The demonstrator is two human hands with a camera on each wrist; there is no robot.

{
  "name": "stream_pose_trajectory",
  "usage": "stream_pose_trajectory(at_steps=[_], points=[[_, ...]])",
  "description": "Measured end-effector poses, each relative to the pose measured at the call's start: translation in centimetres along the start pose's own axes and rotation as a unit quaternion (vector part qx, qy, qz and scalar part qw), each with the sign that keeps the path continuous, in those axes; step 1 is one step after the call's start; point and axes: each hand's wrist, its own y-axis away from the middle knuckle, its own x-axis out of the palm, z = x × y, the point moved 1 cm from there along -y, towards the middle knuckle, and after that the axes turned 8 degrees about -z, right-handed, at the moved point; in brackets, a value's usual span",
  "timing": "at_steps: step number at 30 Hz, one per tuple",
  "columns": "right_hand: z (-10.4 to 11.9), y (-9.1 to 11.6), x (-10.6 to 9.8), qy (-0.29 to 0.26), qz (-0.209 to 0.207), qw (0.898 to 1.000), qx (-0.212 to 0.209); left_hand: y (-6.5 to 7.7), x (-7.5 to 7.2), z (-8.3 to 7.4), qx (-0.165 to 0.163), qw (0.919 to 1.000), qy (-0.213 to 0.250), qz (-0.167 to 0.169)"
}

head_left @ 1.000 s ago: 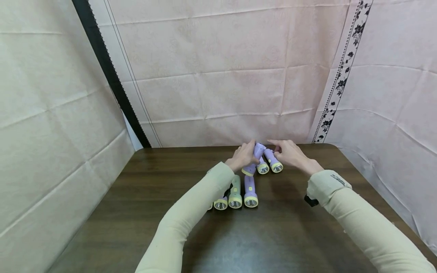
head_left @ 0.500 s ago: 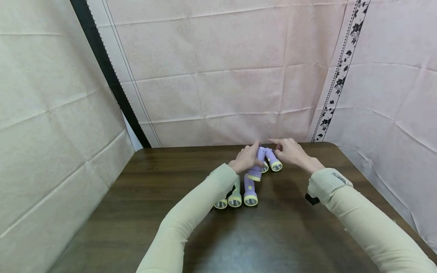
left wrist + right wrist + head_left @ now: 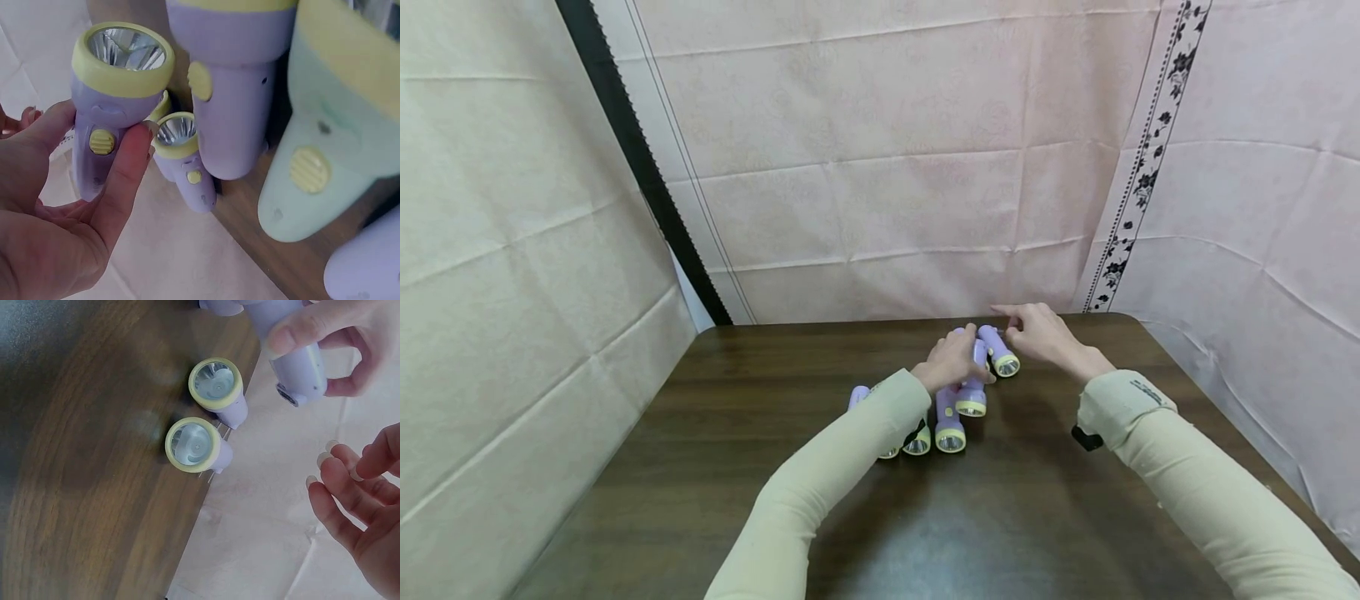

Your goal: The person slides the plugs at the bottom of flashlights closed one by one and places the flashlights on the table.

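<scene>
My left hand (image 3: 951, 360) grips a purple flashlight (image 3: 972, 402) with a yellow rim, thumb and fingers around its body in the left wrist view. This flashlight (image 3: 103, 119) is just right of a row. The row's purple flashlight (image 3: 949, 425) and pale green flashlight (image 3: 319, 169) lie lens toward me, others partly hidden under my left sleeve. Further back, a purple flashlight (image 3: 997, 348) lies near my right hand (image 3: 1041, 336). Beside it, another purple flashlight (image 3: 219, 390) shows in the right wrist view. Holding nothing, my right hand has loosely bent fingers (image 3: 337, 494).
Everything lies on a dark brown wooden table (image 3: 700, 467). Pale cloth (image 3: 880, 208) hangs behind the table's back edge and along both sides. My left forearm (image 3: 835, 467) passes over the left part of the row.
My left hand has carried the purple flashlight to the right and nearer me, from behind the row to its right end. My right hand has stayed almost still.
</scene>
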Motion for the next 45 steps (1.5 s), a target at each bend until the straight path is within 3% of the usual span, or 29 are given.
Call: stream_pose_trajectory(at_steps=[9,22,28,38,45], points=[[-0.5,0.3,0.2,0.002,-0.004,1.000,0.005,0.9,1.4,-1.0,-0.039,0.9982,-0.014,0.044],[-1.0,0.5,0.6,0.002,-0.008,1.000,0.009,1.0,3.3,-2.0,-0.037,0.9946,-0.079,0.055],[-1.1,0.6,0.6,0.003,-0.004,1.000,0.008,1.3,3.7,-2.0,-0.066,0.9933,-0.076,0.057],[-1.2,0.6,0.5,0.000,-0.002,1.000,0.008,1.2,4.4,-2.0,-0.021,0.9889,-0.138,0.051],[-1.5,0.6,0.4,-0.002,0.002,1.000,0.008,1.2,4.4,-2.2,-0.003,0.9874,-0.148,0.056]])
